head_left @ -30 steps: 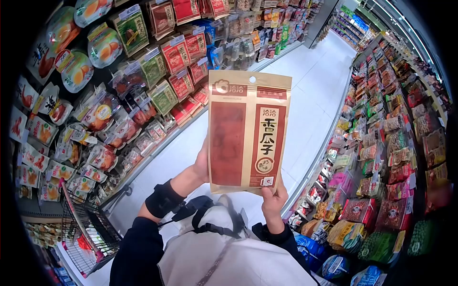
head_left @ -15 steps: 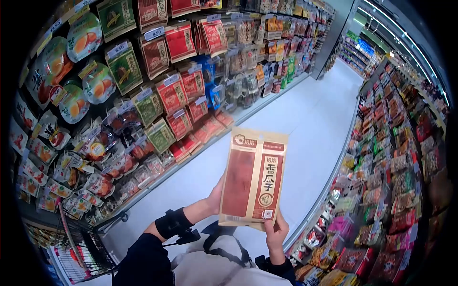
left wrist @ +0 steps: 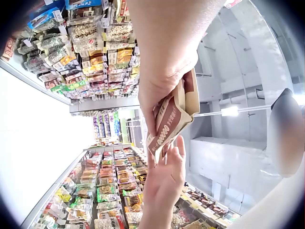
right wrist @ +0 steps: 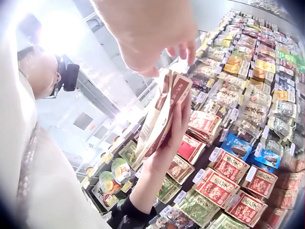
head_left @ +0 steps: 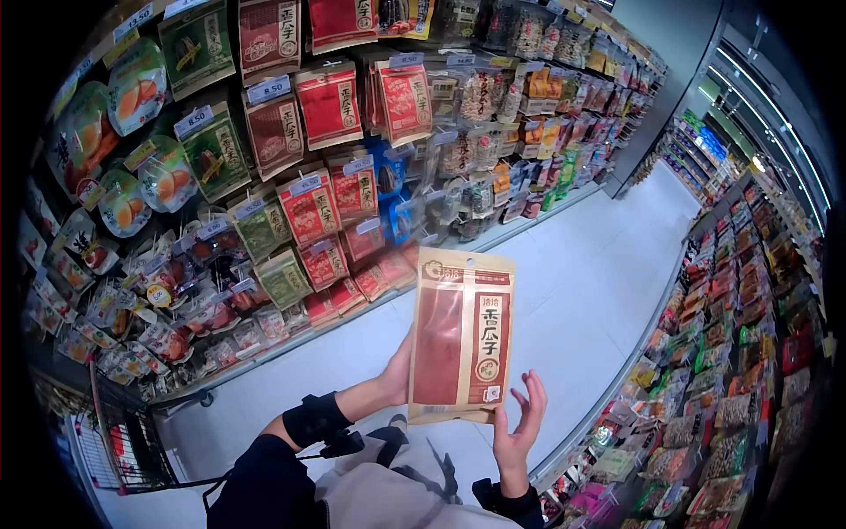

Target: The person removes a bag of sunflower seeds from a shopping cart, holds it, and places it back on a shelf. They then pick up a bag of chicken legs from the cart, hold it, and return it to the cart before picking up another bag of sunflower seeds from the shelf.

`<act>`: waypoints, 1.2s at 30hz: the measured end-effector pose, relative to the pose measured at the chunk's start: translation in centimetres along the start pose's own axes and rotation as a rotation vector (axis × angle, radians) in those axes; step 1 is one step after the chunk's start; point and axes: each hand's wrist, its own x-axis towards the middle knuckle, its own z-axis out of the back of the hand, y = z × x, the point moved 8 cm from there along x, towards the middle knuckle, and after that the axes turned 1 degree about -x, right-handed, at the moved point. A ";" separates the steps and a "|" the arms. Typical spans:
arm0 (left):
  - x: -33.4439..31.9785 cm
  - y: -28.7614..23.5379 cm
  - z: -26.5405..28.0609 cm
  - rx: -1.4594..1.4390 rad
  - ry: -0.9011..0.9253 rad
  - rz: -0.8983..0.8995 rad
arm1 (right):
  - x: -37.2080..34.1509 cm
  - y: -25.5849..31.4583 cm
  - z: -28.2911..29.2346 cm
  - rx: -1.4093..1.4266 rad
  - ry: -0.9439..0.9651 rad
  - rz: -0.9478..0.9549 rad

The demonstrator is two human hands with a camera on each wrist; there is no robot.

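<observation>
A flat brown and red snack bag (head_left: 458, 339) with a hanging hole at its top is held up in front of the body. The left hand (head_left: 398, 370) grips its left side, fingers behind it. By the lower right corner is the right hand (head_left: 520, 432), fingers raised and spread, its thumb near the bag's bottom edge. In the left wrist view the bag (left wrist: 174, 112) shows edge-on under the left hand (left wrist: 164, 81), with the right hand (left wrist: 164, 179) below it. The right wrist view shows the right hand (right wrist: 152, 47) above the bag's (right wrist: 159, 117) end, fingers loosely bent.
Packed shelves of hanging snack bags (head_left: 326, 101) line the left, with another packed display (head_left: 731, 353) along the right. A pale tiled floor (head_left: 564, 291) runs between them. A shopping cart (head_left: 119, 441) stands at the lower left.
The bag has moved lower in the head view, while the view has shifted toward the left shelves. The right hand's fingers have come away from the bag's corner and spread.
</observation>
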 end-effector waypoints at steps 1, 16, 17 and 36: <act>0.8 -0.3 0.0 -0.025 -0.015 -0.004 | 1.1 0.6 -0.3 -0.074 0.051 0.103; 10.8 1.3 -4.3 0.592 0.036 -0.426 | 14.1 -3.8 -3.8 0.144 0.537 0.291; 11.9 1.4 -5.1 0.745 -0.003 -0.440 | 14.6 -5.6 -3.2 0.185 0.554 0.252; 16.3 0.7 -2.7 1.340 -0.748 -0.690 | 19.4 -22.2 -3.8 1.292 0.752 -0.704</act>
